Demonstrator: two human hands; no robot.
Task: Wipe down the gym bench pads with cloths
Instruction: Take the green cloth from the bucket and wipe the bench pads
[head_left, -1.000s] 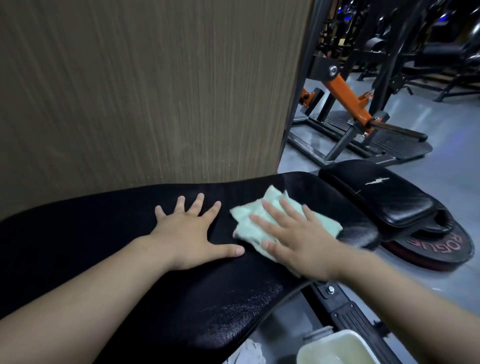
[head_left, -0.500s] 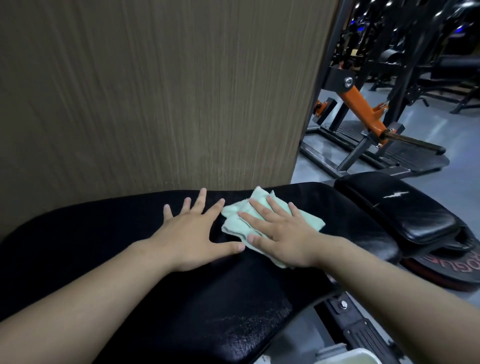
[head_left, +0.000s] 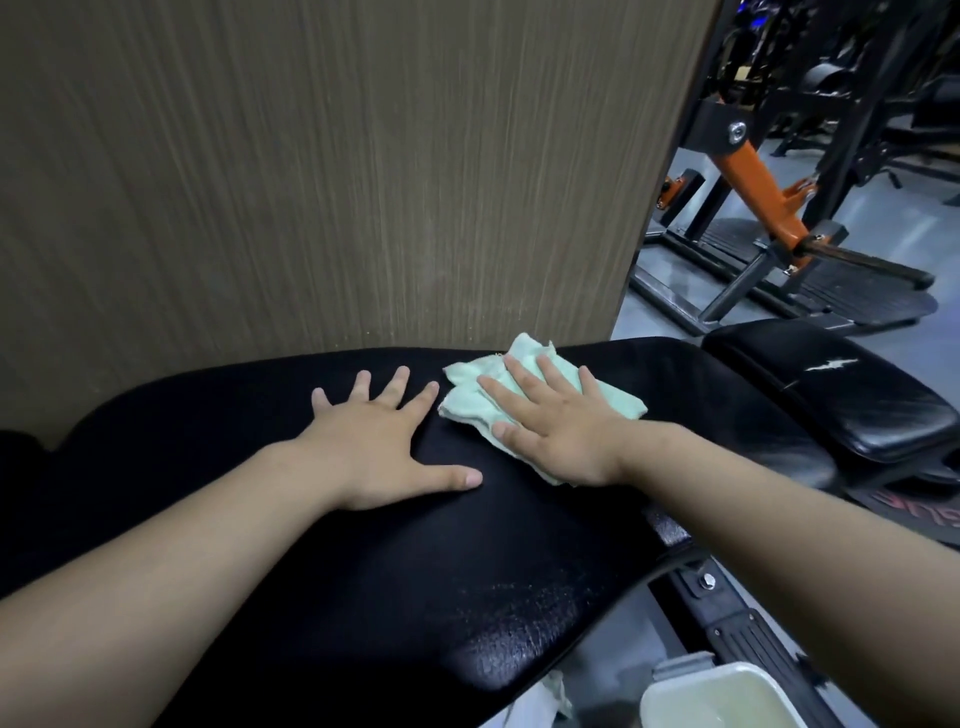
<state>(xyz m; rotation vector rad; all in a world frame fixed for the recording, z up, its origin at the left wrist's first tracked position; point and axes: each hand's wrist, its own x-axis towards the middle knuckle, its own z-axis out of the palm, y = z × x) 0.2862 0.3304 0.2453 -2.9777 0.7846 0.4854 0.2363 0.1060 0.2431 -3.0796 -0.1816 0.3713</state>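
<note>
Wood-grain wall panel is seen rising right behind the bench, with an orange-armed machine out on the grey floor beyond. Across the frame the long black back pad is stretched, and both hands are laid on it. The left hand is planted flat, fingers fanned wide and straight, thumb pointed toward the cloth, nothing held. Just past that index tip the pale green cloth is found, folded and pinned to the vinyl under the right hand. Its fingers are straight and slightly spread, pressed down on the fabric rather than curled round it, and a corner of cloth is left poking out beyond the fingertips toward the wall.

Wiping is judged to be under way on this pad. For a good pass, even pressure should be carried through the whole palm, the cloth held flat so no fold is dragged, and overlapping strokes run out to the far edge ahead of the fingertips. The glossier near end below the wrists, and the seat pad off to the right of the right-hand fingers, are likely due a wipe too.
</note>
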